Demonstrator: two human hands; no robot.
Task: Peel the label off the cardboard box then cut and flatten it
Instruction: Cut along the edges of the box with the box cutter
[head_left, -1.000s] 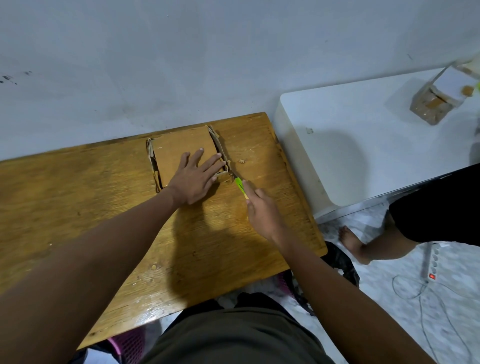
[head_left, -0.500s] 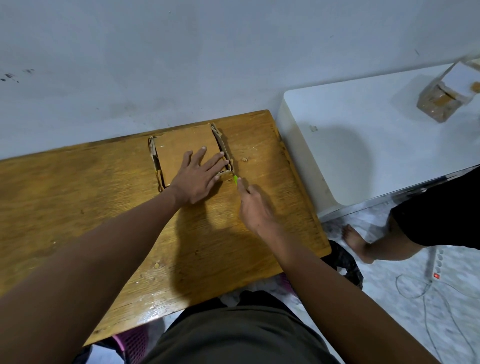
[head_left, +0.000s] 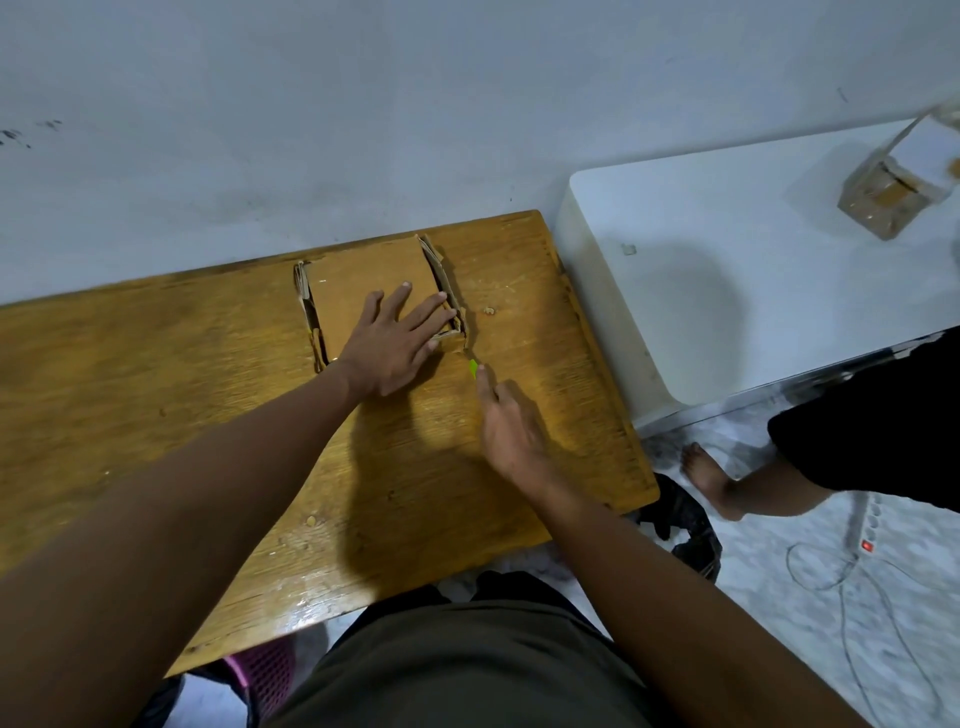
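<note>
Left hand (head_left: 395, 345) flat, fingers spread on cardboard box (head_left: 363, 291), right hand (head_left: 511, 426) apparently gripping green cutter (head_left: 473, 369).

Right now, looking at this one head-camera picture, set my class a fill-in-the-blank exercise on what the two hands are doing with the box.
1. The left hand presses flat on the ____ cardboard box.
2. The right hand grips a cutter with a ____ handle.
3. The cutter's tip meets the box at its near ____ corner.
4. The box lies on a ____ table.

Missing words: flattened; green; right; wooden
</note>
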